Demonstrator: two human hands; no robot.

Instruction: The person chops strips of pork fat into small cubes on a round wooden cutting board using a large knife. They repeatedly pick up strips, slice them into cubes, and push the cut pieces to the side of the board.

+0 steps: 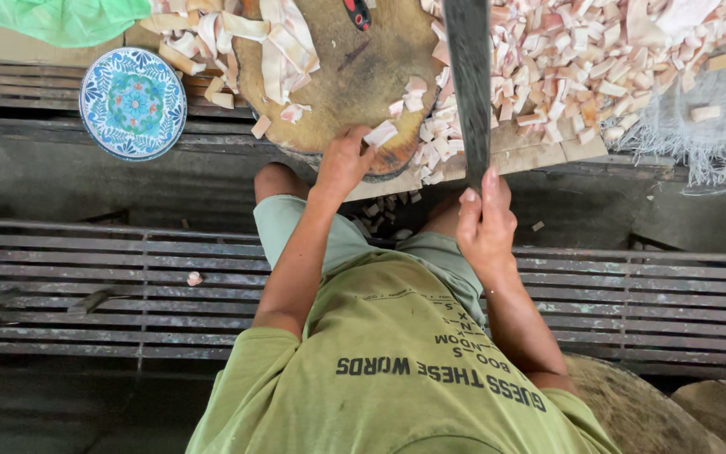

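Note:
My right hand point(486, 220) grips the handle of a large dark cleaver point(467, 76), its blade raised edge-on over the work surface. At the near edge of the round wooden chopping block point(355, 76), my left hand point(344, 160) pinches a small pale cut piece point(381, 133). Long pale strips point(279, 42) lie on the block's far left side. A big heap of small chopped pale and pinkish pieces point(581, 67) spreads to the right of the blade.
A blue floral plate point(133, 102) sits to the left on dark slats. A green cloth point(60, 18) lies at top left, a frayed white sack point(716, 134) at right. I sit on a slatted metal bench point(86, 286). Scraps lie on the ground below.

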